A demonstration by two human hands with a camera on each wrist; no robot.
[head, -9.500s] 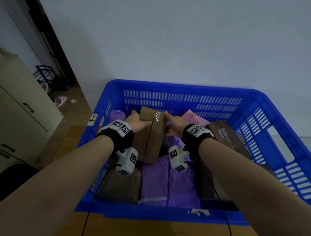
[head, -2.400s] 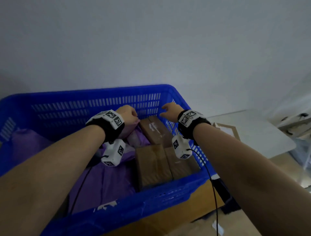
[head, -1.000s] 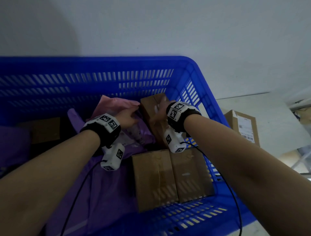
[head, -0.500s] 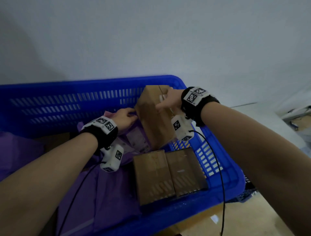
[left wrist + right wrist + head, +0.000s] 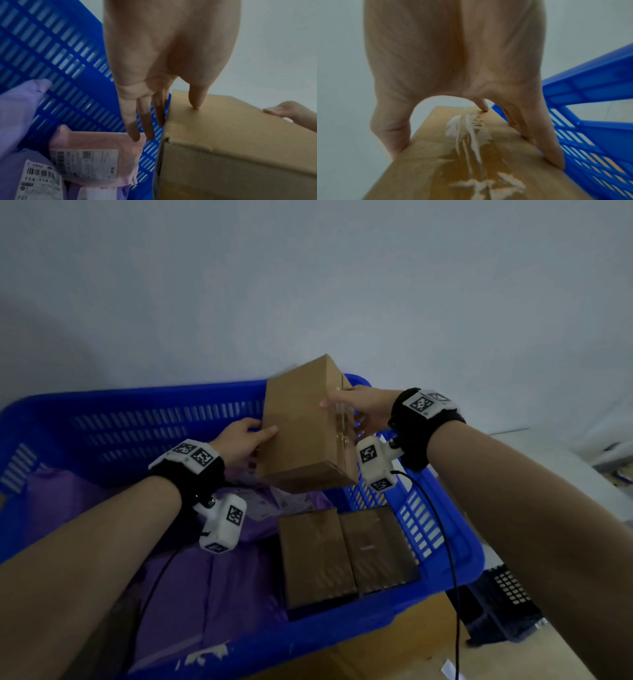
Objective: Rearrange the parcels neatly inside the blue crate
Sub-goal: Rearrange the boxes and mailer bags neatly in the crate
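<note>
A brown cardboard box (image 5: 301, 433) (image 5: 240, 142) (image 5: 436, 175) hangs tilted above the far right corner of the blue crate (image 5: 137, 398) (image 5: 51, 47) (image 5: 599, 81). My right hand (image 5: 356, 409) (image 5: 475, 158) grips its taped face, thumb on one edge and fingers on the other. My left hand (image 5: 245, 436) (image 5: 168, 119) holds the box's left edge, thumb on the broad face and fingers down the side. Two flat cardboard boxes (image 5: 315, 556) (image 5: 376, 549) lie side by side in the near right corner. Purple mailers (image 5: 205, 594) and a pink labelled mailer (image 5: 96, 155) lie in the crate.
The crate stands on a wooden surface (image 5: 376, 645) against a pale wall. To the right, beyond the crate, are a light tabletop (image 5: 548, 460) and a dark slotted object (image 5: 507, 604) lower down.
The cardboard box has come up from the far right corner of the crate to above the rim. My left hand left the pink mailer and took hold of the box's left edge.
</note>
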